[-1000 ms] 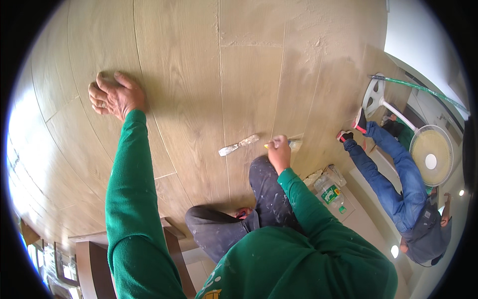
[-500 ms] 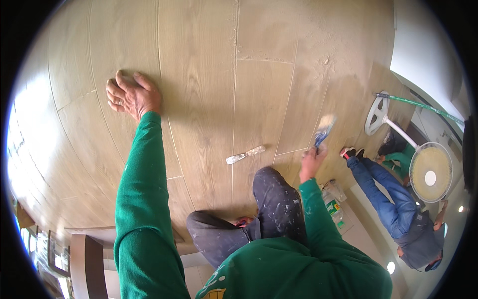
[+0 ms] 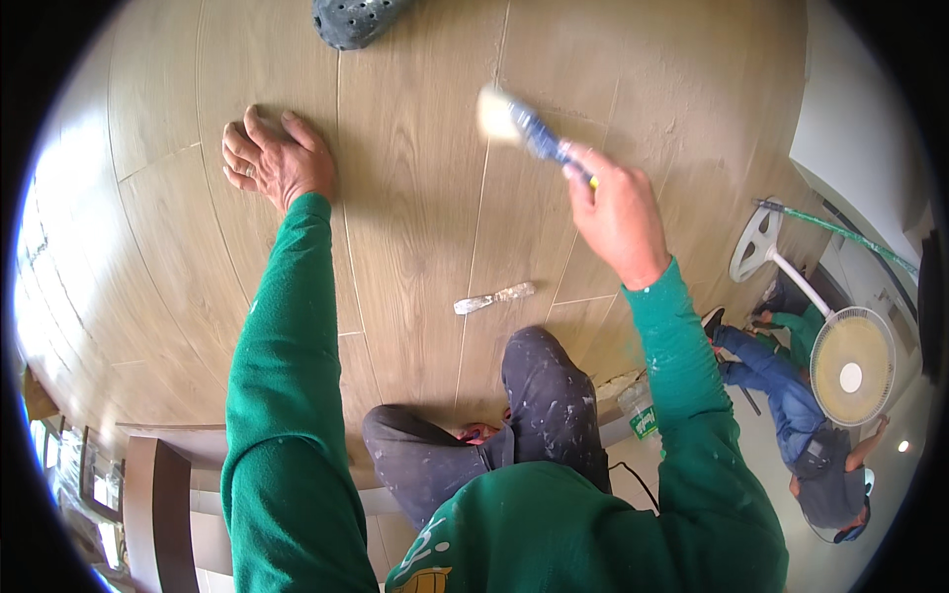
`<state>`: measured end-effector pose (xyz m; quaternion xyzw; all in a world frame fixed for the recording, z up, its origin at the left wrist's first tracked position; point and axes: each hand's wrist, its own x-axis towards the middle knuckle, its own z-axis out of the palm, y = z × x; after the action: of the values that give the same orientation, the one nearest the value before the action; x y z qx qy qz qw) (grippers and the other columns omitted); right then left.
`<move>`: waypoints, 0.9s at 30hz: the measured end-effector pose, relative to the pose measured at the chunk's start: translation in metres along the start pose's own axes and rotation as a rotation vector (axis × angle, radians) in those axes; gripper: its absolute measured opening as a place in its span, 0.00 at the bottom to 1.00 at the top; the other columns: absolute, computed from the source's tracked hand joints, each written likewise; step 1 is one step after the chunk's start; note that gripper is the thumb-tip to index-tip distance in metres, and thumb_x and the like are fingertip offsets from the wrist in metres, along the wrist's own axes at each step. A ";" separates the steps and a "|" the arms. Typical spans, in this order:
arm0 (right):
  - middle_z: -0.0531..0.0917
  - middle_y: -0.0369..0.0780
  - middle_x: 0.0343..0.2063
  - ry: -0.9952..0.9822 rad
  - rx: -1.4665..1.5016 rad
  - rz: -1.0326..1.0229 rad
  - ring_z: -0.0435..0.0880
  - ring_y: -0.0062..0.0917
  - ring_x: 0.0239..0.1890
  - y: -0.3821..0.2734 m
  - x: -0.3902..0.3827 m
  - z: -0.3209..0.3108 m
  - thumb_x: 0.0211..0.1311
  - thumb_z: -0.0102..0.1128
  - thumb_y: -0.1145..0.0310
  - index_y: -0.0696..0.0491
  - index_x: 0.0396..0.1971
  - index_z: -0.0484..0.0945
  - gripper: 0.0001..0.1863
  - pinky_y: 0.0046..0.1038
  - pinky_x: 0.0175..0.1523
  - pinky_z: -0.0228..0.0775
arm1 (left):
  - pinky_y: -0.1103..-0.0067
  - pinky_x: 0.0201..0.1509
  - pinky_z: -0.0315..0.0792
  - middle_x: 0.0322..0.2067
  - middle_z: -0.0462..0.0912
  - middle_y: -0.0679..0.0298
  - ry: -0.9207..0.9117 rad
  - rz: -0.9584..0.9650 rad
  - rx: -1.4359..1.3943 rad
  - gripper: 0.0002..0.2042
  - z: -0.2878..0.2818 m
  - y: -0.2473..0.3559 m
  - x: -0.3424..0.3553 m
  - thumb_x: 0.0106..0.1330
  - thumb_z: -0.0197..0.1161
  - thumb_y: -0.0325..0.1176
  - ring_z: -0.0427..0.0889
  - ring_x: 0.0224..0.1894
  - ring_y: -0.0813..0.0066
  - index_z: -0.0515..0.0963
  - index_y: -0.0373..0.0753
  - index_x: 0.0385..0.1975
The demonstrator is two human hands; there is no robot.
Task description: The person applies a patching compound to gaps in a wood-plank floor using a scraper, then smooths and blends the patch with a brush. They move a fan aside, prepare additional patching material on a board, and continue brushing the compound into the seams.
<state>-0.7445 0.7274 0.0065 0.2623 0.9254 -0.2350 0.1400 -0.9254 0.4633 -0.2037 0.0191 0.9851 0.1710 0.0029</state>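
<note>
My left hand (image 3: 279,158) rests on the wood-look plank floor (image 3: 405,188), fingers spread and slightly bent. My right hand (image 3: 618,217) grips a paintbrush (image 3: 534,128) with a blue handle; its pale bristles are blurred, raised toward the middle of the upper floor. A small putty-smeared scraper (image 3: 492,298) lies on the planks before my bent knee (image 3: 544,395). My dark trousers and green sleeves carry white paint specks. A dark perforated clog (image 3: 351,20) shows at the top edge.
A white standing fan (image 3: 852,366) and a green pole (image 3: 840,227) are at the right. A co-worker in jeans (image 3: 796,405) and another in green (image 3: 799,326) are beyond. A plastic bottle (image 3: 641,417) is behind my right arm. A brown step (image 3: 153,504) is at lower left.
My right hand has moved from beside my knee forward and up, carrying the brush leftward across the floor. The clog has come into view at the top. The scraper stays lying there.
</note>
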 end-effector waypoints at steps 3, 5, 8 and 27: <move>0.86 0.52 0.34 0.008 -0.033 -0.067 0.86 0.49 0.32 -0.011 -0.030 0.002 0.67 0.62 0.73 0.57 0.52 0.84 0.15 0.44 0.39 0.80 | 0.51 0.81 0.32 0.76 0.50 0.52 -0.005 -0.018 0.045 0.32 0.002 -0.007 0.005 0.74 0.52 0.52 0.41 0.80 0.50 0.61 0.44 0.73; 0.85 0.51 0.33 -0.191 0.070 -0.052 0.86 0.49 0.32 -0.023 -0.073 0.007 0.66 0.62 0.74 0.56 0.52 0.84 0.16 0.45 0.39 0.80 | 0.52 0.81 0.32 0.75 0.50 0.53 -0.001 -0.010 0.000 0.31 0.003 0.000 0.005 0.73 0.52 0.52 0.41 0.80 0.50 0.62 0.44 0.73; 0.86 0.52 0.32 -0.498 0.019 -0.013 0.87 0.50 0.34 -0.017 -0.086 0.028 0.65 0.63 0.74 0.56 0.47 0.86 0.12 0.45 0.39 0.80 | 0.52 0.81 0.33 0.75 0.51 0.53 0.003 0.005 -0.014 0.31 0.002 0.005 0.003 0.73 0.51 0.52 0.42 0.79 0.50 0.62 0.45 0.73; 0.85 0.53 0.26 0.024 -0.014 -0.039 0.86 0.49 0.30 0.015 0.007 0.005 0.64 0.61 0.74 0.59 0.34 0.84 0.05 0.45 0.37 0.80 | 0.52 0.82 0.35 0.75 0.52 0.54 0.016 0.006 0.014 0.29 0.011 -0.001 0.003 0.75 0.48 0.51 0.44 0.80 0.50 0.62 0.47 0.73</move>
<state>-0.7413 0.7390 -0.0062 0.2461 0.9336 -0.2280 0.1259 -0.9287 0.4660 -0.2144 0.0208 0.9862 0.1641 -0.0057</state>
